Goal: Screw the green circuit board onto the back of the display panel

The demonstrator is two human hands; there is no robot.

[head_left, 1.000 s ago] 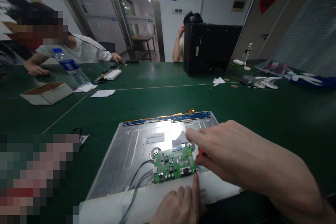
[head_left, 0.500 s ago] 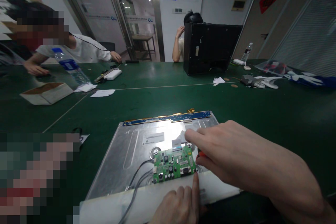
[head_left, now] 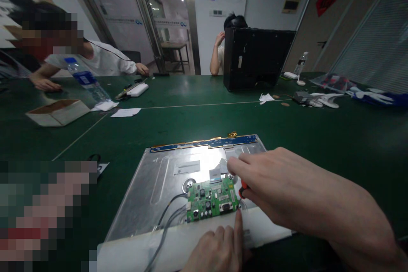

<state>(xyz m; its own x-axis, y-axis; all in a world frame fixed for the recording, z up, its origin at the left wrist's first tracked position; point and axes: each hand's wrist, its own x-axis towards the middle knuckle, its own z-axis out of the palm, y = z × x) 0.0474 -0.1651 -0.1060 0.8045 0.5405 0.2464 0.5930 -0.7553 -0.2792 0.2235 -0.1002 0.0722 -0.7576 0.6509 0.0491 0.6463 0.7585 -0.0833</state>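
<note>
A green circuit board (head_left: 212,199) lies on the metal back of a display panel (head_left: 140,195), near its white lower strip (head_left: 134,244). My right hand (head_left: 267,182) is closed round a red-and-black handle, apparently a screwdriver (head_left: 243,189), at the board's right edge. Its tip is hidden from me. From below, my left hand (head_left: 218,244) reaches over the strip, index finger stretched to the board's lower right corner, other fingers bent and holding nothing visible. Grey and black cables (head_left: 165,229) run from the board's left side.
A black monitor-like casing (head_left: 258,59) stands across the green table (head_left: 178,119), with a person partly behind it. Another person sits at the left. A water bottle (head_left: 86,78), an open box (head_left: 59,112), paper (head_left: 126,112) and gloves (head_left: 321,99) lie further off.
My right hand has shifted slightly, and more of the red handle shows below its fingers. My left hand keeps its place at the board's corner.
</note>
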